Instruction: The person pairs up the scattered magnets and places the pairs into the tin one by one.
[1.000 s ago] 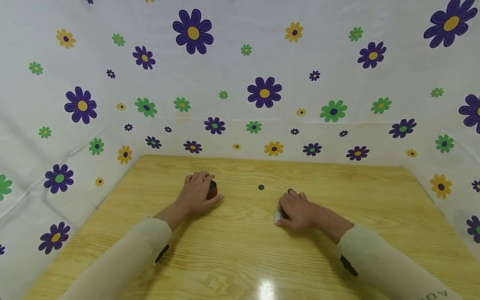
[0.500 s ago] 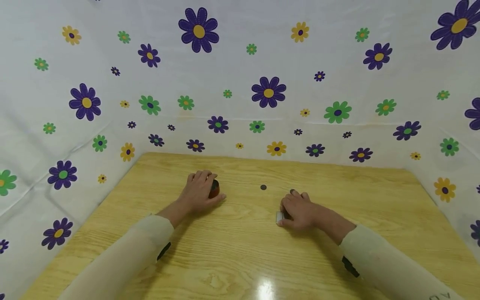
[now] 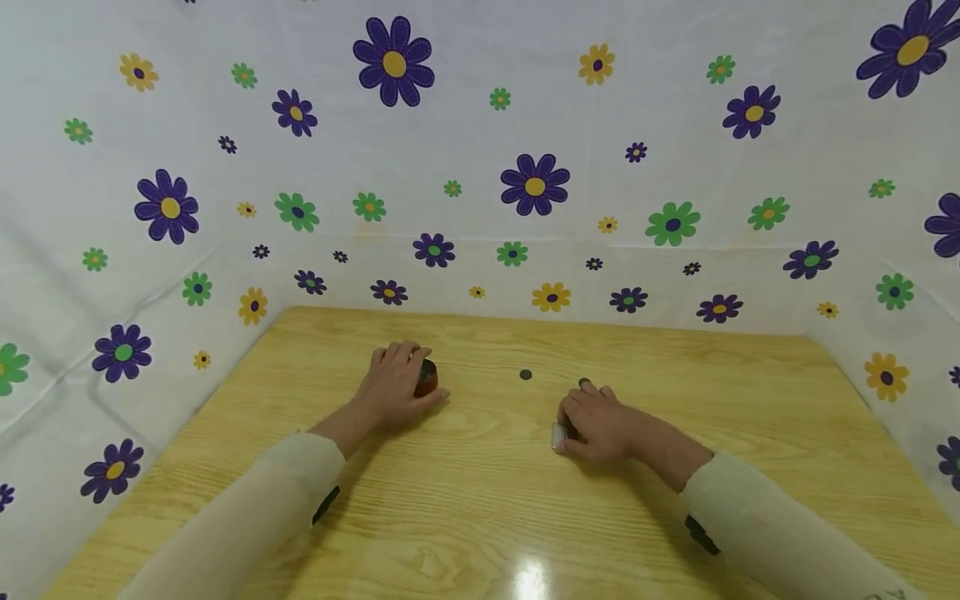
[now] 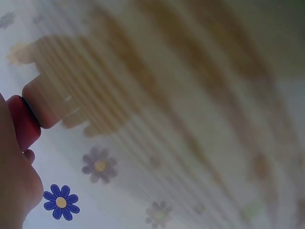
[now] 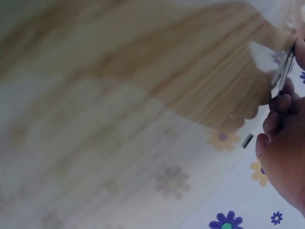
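Note:
At the left of the table my left hand (image 3: 393, 387) grips a short, round red thing with a dark top (image 3: 427, 378), fingers over it and thumb along the near side. The left wrist view shows its red side (image 4: 24, 121) against the fingers. My right hand (image 3: 596, 423), right of the middle, holds a flat, silver-edged thing (image 3: 558, 436) between thumb and curled fingers; most of it is hidden by the hand. Its thin edge (image 5: 284, 67) shows in the right wrist view. A small dark disc (image 3: 584, 382) lies right at the right fingertips.
Another small dark disc (image 3: 526, 375) lies between the hands on the wooden table (image 3: 450, 517). A white cloth with printed flowers (image 3: 450, 125) rises behind the table and along both its sides.
The head view has shifted slightly. Both hands keep their places and their holds; the discs have not moved on the table.

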Motion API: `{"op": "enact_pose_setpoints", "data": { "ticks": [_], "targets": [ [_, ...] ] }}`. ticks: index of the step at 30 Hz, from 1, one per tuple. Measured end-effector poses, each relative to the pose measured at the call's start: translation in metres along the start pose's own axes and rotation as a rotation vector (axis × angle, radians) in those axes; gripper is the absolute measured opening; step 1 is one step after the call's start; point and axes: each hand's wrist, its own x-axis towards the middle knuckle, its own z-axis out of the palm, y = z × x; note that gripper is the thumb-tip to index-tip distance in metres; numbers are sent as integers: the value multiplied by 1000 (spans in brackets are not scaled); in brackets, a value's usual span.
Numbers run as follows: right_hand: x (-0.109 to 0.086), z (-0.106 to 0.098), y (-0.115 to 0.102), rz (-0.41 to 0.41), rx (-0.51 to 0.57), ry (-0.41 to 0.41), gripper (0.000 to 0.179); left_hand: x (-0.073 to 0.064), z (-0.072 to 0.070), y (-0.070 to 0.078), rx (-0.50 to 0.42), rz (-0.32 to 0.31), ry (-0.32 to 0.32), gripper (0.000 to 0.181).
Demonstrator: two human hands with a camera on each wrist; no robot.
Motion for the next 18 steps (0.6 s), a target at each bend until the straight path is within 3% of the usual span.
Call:
{"op": "enact_pose_setpoints", "data": {
  "ticks": [3, 9, 12, 15, 18],
  "targets": [
    [3, -2, -1, -34, 19, 19, 29, -1, -3, -3, 8, -5, 1, 82],
    [4, 3, -3, -193, -3, 76, 10, -2, -9, -2, 13, -14, -8, 81],
    [4, 4, -6, -187, -10, 82, 5, -2, -10, -1, 22, -12, -20, 81],
    [2, 4, -9, -143, -35, 77, 17, -2, -8, -1, 27, -5, -24, 82],
    [0, 3, -9, -130, -100, 79, 19, -1, -5, -1, 16, 3, -26, 80]
  ]
}}
